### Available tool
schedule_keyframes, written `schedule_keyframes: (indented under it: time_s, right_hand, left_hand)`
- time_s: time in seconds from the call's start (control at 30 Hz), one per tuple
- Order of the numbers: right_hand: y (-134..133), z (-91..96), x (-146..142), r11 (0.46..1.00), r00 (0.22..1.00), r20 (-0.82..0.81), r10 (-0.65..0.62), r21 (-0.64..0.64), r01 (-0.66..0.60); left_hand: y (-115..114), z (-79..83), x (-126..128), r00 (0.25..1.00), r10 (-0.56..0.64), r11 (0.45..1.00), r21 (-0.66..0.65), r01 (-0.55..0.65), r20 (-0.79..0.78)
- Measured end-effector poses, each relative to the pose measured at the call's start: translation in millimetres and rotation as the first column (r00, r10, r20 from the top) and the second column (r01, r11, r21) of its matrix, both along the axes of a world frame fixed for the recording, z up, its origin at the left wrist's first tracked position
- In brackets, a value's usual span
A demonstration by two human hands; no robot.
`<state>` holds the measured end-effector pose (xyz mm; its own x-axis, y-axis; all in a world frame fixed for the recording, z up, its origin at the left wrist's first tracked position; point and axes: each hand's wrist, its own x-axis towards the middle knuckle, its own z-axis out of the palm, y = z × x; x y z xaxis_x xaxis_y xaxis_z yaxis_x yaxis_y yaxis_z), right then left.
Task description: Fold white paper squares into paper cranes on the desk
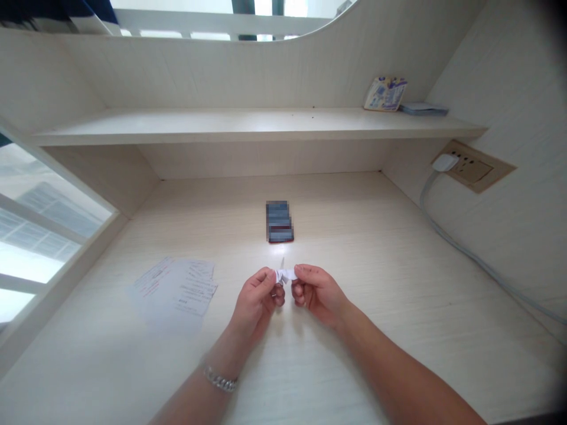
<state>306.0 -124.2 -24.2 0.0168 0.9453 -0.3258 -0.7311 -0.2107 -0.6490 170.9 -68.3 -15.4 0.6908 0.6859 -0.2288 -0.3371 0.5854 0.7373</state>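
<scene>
Both hands meet over the middle of a pale wooden desk (398, 307). My left hand (257, 298) and my right hand (316, 292) each pinch one end of a small folded piece of white paper (286, 274), held just above the desk. The fingers of both hands are curled closed on it. A silver bracelet (219, 379) sits on my left wrist. A phone (279, 221) lies flat on the desk just beyond the paper.
Printed paper sheets (177, 286) lie on the desk to the left. A shelf (221, 127) runs above, carrying a small packet (385, 93) and a flat stack (423, 108). A wall socket (472, 168) with a white plug (445, 162) and grey cable (469, 251) is at right. A window (39, 230) is at left.
</scene>
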Motion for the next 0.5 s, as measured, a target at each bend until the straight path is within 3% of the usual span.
schedule_keyframes:
  time_s: [0.23,0.4,0.5]
  right_hand:
    - [0.1,-0.7,-1.8,0.997,0.996,-0.066,-0.065,0.04,0.068]
    - [-0.9,0.3,-4.9,0.993,0.981,-0.192,-0.036,0.105,0.057]
    - [-1.3,2.1,-5.1,0.995,0.988,-0.155,0.001,0.102,0.015]
  left_hand:
    - [0.7,-1.5,-1.6,1.0,0.017,1.0,0.02,-0.017,0.001]
    - [-0.7,-0.1,-1.6,1.0,-0.017,0.999,0.04,0.017,0.011]
    - [0.1,0.1,-2.2,1.0,-0.008,0.999,0.05,0.007,0.025]
